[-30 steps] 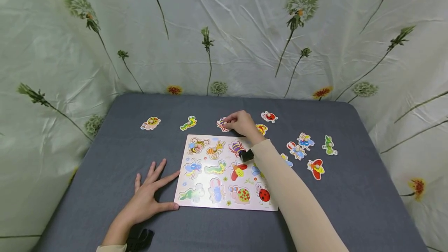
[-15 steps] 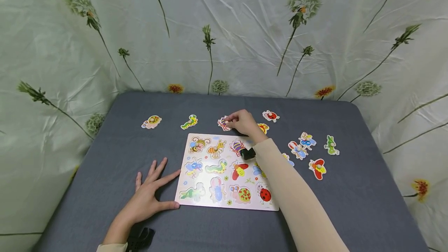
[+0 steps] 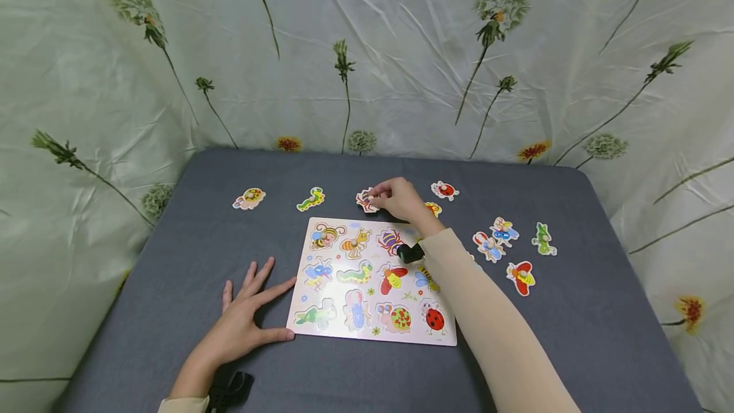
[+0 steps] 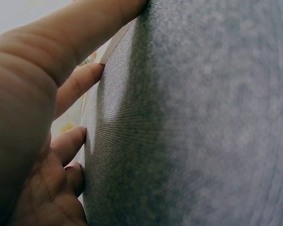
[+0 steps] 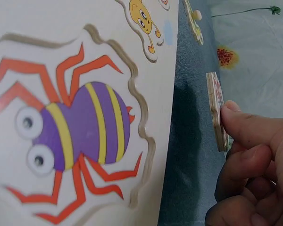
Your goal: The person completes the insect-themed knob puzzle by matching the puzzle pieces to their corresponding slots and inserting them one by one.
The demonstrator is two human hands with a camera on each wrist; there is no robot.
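Note:
My right hand [image 3: 398,199] pinches the spider puzzle piece [image 3: 365,201] between thumb and fingers, just beyond the far edge of the puzzle board [image 3: 367,330]. In the right wrist view the piece [image 5: 217,113] stands edge-on beside the board, with a gap over the cloth. A spider-shaped recess [image 5: 85,125] with a purple-and-yellow striped spider printed in it fills the left of that view. Spread flat on the table, my left hand [image 3: 243,324] has thumb and index fingertips against the board's left edge. The left wrist view shows its fingers [image 4: 78,84] touching the grey cloth.
Beyond the board lie a snail piece [image 3: 249,199], a caterpillar piece [image 3: 311,199] and a ladybug piece [image 3: 445,190]. Several more insect pieces are at the right, among them a red-winged one [image 3: 521,278] and a green one [image 3: 543,239]. A floral curtain [image 3: 401,81] hangs behind.
The spider piece, first lying on the cloth under my right fingers, is now tilted up with a dark shadow beneath it. My left hand has stayed at the board's edge.

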